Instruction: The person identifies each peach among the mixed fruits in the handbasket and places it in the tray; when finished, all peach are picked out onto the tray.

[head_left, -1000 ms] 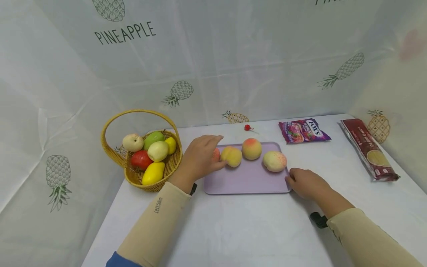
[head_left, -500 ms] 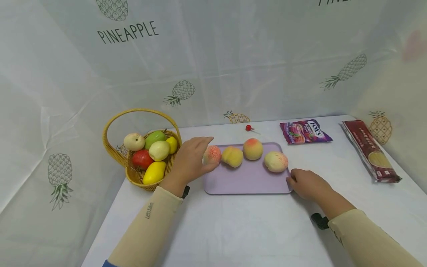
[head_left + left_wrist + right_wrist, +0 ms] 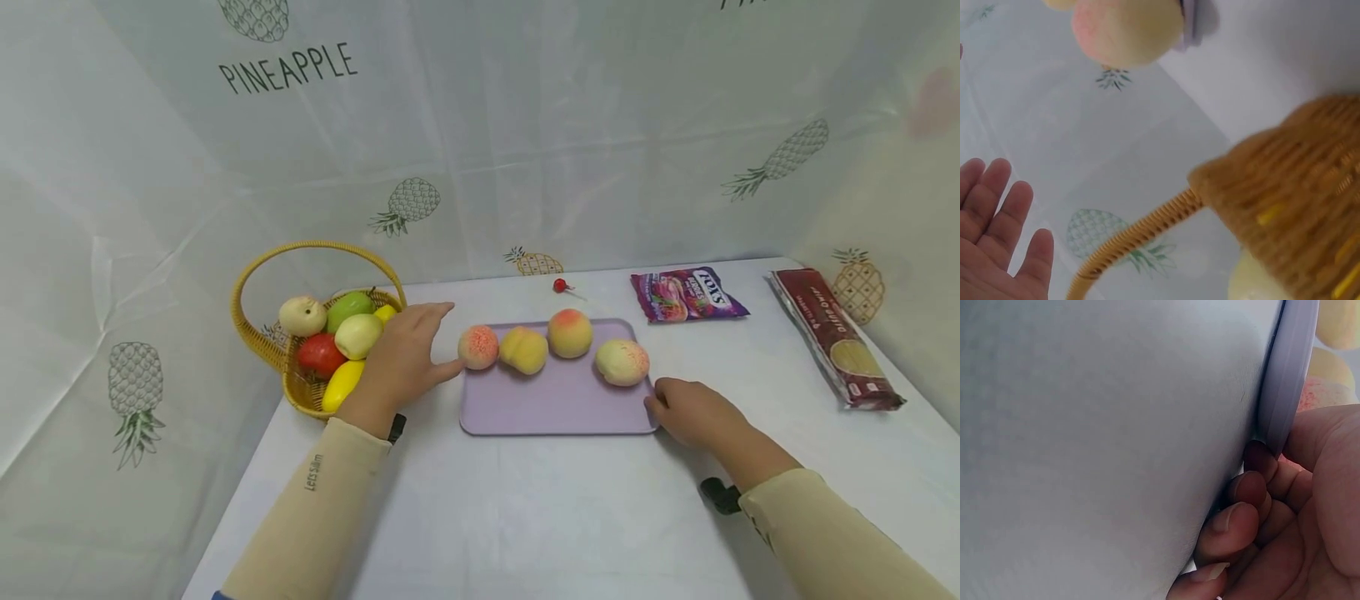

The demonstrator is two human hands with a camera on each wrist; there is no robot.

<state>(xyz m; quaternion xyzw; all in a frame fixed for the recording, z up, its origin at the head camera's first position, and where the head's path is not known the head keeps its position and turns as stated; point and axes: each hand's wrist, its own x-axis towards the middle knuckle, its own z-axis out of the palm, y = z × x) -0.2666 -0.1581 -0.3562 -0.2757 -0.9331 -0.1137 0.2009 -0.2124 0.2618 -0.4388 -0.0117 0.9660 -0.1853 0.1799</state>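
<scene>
A lilac tray [image 3: 557, 410] lies on the white table with several peaches in its back half. One pink-speckled peach [image 3: 478, 347] is at the tray's left end, beside a yellow peach [image 3: 523, 351]. My left hand [image 3: 403, 354] hovers between that end and the wicker basket [image 3: 294, 395], fingers extended and thumb spread, holding nothing. The thumb tip comes close to the speckled peach; whether they touch I cannot tell. At the tray's right end my right hand [image 3: 692, 410] grips the rim. In the right wrist view its thumb and curled fingers pinch the tray edge [image 3: 1285, 381].
Several fruits fill the basket, including a red one [image 3: 321, 356] and a green mango [image 3: 349, 308]; the left hand hides part of them. Behind the tray lies a small red cherry [image 3: 560, 285]. A purple candy bag [image 3: 688, 295] and a maroon packet [image 3: 836, 337] lie to the right.
My left hand has moved left, away from the peaches toward the basket, uncovering the speckled peach. The right hand has stayed on the tray's rim.
</scene>
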